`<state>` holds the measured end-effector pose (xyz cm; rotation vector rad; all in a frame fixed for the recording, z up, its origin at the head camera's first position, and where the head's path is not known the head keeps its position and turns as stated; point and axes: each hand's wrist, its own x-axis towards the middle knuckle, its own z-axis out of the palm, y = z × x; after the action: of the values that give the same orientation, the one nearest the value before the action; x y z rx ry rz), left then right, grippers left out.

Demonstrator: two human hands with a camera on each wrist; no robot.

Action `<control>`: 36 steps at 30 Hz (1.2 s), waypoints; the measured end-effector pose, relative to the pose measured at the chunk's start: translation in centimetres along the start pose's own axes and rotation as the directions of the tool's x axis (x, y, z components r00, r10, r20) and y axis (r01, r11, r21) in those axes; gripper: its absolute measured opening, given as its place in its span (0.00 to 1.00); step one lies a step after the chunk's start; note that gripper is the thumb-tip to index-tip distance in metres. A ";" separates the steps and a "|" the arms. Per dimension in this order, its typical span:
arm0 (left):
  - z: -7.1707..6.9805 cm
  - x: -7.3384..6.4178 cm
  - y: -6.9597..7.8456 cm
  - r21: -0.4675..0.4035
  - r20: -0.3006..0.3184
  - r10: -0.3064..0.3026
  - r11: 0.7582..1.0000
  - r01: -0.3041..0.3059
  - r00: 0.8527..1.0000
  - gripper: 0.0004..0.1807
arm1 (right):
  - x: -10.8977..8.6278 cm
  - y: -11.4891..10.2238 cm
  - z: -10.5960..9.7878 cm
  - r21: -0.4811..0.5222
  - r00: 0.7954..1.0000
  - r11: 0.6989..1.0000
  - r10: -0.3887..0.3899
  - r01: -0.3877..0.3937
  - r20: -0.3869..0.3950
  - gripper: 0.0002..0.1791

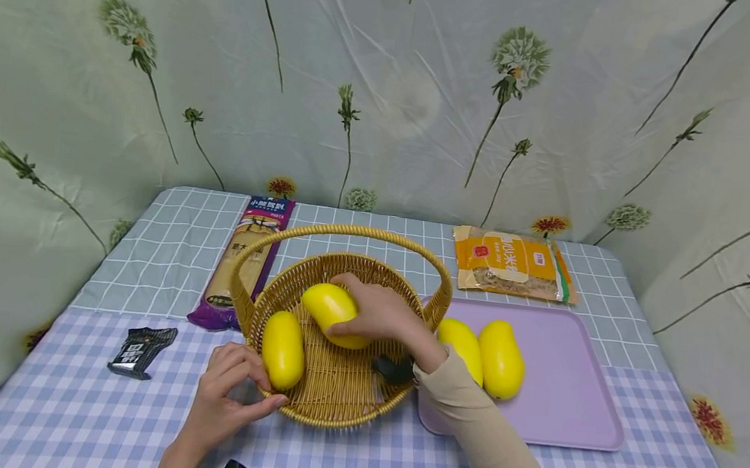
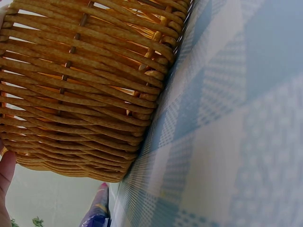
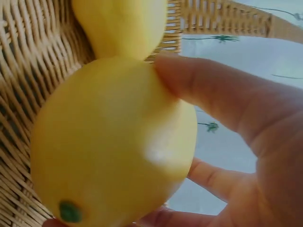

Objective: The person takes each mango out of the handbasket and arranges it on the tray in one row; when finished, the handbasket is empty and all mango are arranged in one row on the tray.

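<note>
A yellow mango [image 1: 328,305] is in my right hand [image 1: 386,313], which grips it over the inside of a wicker basket [image 1: 332,405]. In the right wrist view, thumb and fingers curl round this mango [image 3: 109,137], and its green stem end shows at the bottom. A second mango [image 1: 283,350] lies against the basket's left wall; in the right wrist view the two overlap. At the basket's front left, my left hand [image 1: 228,394] pinches the rim between fingers and thumb. Part of that hand shows at the left edge of the left wrist view beside the woven wall [image 2: 85,90].
Two more mangoes [image 1: 502,360] lie on a purple tray [image 1: 573,377] right of the basket, partly behind my right sleeve. A pasta pack [image 1: 242,258] lies behind left, an orange food bag [image 1: 516,264] behind right. A small black packet [image 1: 139,352] is at left. The basket's handle [image 1: 348,230] arches upward.
</note>
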<state>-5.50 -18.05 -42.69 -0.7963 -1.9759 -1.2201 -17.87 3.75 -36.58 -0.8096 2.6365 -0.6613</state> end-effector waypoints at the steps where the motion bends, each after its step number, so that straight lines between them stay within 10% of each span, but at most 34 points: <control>1: 0.0 0.0 0.0 0.000 0.000 0.000 1.000 0.000 1.000 0.18 | -0.2 0.0 -0.1 0.006 1.000 1.000 -0.006 0.006 -0.010 0.41; 16: 0.0 0.0 -0.1 -0.003 -0.006 0.012 1.000 -0.012 1.000 0.18 | -3.2 -0.8 -1.0 0.113 0.982 0.987 -0.097 0.116 -0.160 0.43; 36: 0.0 -0.1 -0.1 -0.004 -0.004 0.003 1.000 -0.003 1.000 0.18 | -8.0 -0.7 -1.1 0.149 0.901 0.936 -0.251 0.319 -0.353 0.42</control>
<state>-5.53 -18.05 -42.81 -0.7981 -1.9687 -1.2229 -11.60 8.30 -34.06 -1.1216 2.6928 -1.2230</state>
